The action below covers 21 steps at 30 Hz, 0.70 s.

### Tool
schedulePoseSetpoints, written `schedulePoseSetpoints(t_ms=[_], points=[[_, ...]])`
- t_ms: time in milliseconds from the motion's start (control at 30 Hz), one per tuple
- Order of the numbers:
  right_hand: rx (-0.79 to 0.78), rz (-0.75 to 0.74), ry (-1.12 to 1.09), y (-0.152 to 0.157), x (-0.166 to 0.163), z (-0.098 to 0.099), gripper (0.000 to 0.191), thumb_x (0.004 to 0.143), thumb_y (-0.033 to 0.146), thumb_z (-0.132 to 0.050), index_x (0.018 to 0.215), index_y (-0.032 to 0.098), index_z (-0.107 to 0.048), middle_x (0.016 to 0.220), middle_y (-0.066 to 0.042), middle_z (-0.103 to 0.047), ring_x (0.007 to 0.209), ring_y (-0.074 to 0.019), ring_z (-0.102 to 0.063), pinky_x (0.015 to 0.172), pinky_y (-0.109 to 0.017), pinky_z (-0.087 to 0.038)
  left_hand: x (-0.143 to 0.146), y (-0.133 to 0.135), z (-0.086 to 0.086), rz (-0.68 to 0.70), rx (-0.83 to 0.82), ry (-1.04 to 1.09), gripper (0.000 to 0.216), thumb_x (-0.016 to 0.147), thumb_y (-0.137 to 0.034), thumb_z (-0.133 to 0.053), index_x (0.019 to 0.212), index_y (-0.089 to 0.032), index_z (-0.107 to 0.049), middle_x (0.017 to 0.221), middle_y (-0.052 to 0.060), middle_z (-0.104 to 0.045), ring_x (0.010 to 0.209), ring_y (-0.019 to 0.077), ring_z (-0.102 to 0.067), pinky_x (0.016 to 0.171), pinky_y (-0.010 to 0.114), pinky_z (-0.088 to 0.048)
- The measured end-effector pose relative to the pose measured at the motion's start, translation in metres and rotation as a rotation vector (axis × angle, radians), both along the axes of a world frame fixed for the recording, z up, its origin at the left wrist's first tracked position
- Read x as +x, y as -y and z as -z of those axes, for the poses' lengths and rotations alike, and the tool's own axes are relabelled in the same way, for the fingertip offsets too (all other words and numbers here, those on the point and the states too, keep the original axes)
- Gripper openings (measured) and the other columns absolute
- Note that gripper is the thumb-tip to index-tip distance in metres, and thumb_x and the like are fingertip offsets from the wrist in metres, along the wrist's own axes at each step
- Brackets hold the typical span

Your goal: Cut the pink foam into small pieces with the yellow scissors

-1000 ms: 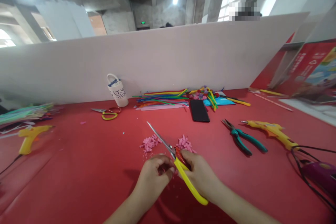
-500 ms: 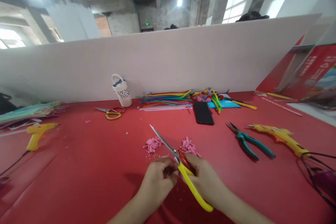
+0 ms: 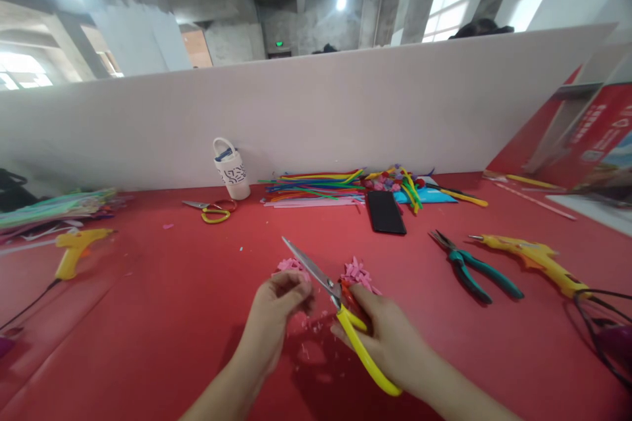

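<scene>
On our table point(image 3: 162, 296): L hand point(image 3: 284, 299) just before L scrap pile point(image 3: 292, 265), R hand point(image 3: 390, 335) w/ held scissors point(image 3: 368, 355) before R pile point(image 3: 357, 270). Behind: phone point(image 3: 386, 212), stems point(image 3: 316, 189) L of it, then cup point(image 3: 234, 176), 2nd scissors point(image 3: 216, 214) in front. R side: pliers point(image 3: 469, 266), then glue gun point(image 3: 533, 260).

Left hand point(image 3: 276, 306): here it is, fingers curled, thumb in close!
Right hand point(image 3: 388, 339): bent into a grip, well in front!
Forearms point(image 3: 222, 375): both bare, angling inward, hands apart!
</scene>
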State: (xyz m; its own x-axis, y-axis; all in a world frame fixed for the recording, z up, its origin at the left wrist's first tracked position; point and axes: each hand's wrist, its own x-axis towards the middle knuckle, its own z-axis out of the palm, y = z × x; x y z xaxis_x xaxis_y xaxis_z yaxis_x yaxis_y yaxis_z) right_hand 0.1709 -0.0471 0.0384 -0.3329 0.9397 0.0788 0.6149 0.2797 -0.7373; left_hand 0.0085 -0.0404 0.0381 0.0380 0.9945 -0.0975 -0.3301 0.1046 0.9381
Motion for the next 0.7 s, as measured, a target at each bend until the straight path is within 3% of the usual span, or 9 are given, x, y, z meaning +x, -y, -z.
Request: schedulePoseSetpoints(t_ms=[133,300,700], points=[[0.148,-0.048,0.181,0.004,0.000,0.000,0.020,0.074,0.038,-0.047,0.082,0.022,-0.040,0.055,0.005,-0.050,0.045,-0.0118,-0.043,0.043,-0.021,-0.022,-0.010,-0.002,-0.009,-0.045,0.001,0.167,0.005,0.069,-0.016,-0.058,0.065,-0.013,-0.055,0.062,0.000,-0.057,0.053,0.0072,-0.051,0.054,0.019,-0.041],[0.337,-0.045,0.410,0.002,0.004,0.008,0.021,0.077,0.041,-0.042,0.080,0.020,-0.040,0.059,-0.001,-0.056,0.051,-0.0169,-0.051,0.045,-0.025,-0.020,-0.012,0.001,-0.011,-0.081,0.029,0.217,0.004,0.070,-0.012,-0.055,0.070,-0.014,-0.057,0.065,0.000,-0.058,0.057,0.0074,-0.052,0.058,0.019,-0.042],[0.414,-0.088,0.502,0.000,0.005,0.013,0.023,0.077,0.042,-0.041,0.080,0.019,-0.040,0.061,-0.002,-0.057,0.053,-0.0186,-0.054,0.047,-0.026,-0.024,-0.012,0.000,-0.013,-0.103,0.070,0.285,0.006,0.071,-0.012,-0.055,0.071,-0.014,-0.061,0.071,0.001,-0.059,0.063,0.0075,-0.052,0.061,0.018,-0.042]])
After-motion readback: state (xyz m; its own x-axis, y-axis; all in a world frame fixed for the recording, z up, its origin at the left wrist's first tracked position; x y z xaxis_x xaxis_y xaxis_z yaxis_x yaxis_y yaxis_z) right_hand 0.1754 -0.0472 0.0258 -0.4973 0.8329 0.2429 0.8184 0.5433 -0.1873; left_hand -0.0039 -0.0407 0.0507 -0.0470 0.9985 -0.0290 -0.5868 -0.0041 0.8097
